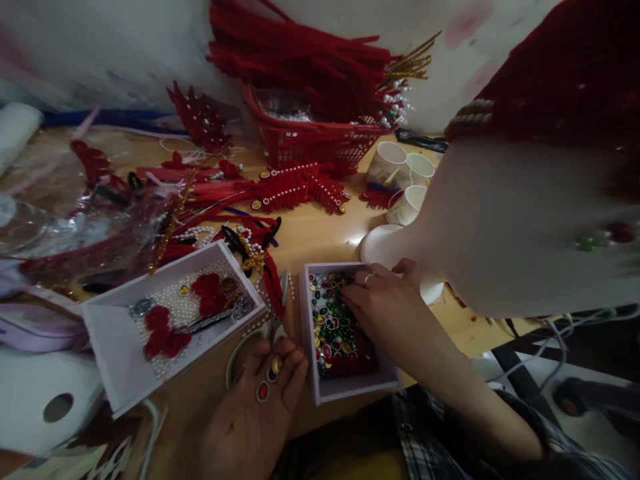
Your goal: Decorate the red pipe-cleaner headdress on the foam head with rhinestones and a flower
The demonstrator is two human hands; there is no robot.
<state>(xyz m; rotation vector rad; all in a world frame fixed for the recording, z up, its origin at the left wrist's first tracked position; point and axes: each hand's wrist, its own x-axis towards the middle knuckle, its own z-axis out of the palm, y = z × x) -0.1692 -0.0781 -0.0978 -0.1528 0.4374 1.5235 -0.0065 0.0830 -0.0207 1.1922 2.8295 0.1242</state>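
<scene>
A red oval gem in a pale rim (pixel 263 391) lies on the upturned left hand (pixel 253 413) at the near side of the table in the head view, beside a yellow oval gem (pixel 277 364). The left fingers are loosely curled and clamped on nothing, the gems merely resting on them. The right hand (pixel 383 303), wearing a ring, reaches over the right wall of a white rectangular box (pixel 350 392); its fingertips are among small multicoloured gems (pixel 327 323), and I cannot tell whether they pinch one. To the left, a tilted white box (pixel 113 343) contains white pearl beads and red fuzzy shapes (pixel 167 335). On the far side stands a red plastic basket (pixel 285 143) loaded with long red fuzzy strips (pixel 295 50). Paper cups (pixel 387 163) stand right of it; a white mannequin head (pixel 500 227) is at the right.
</scene>
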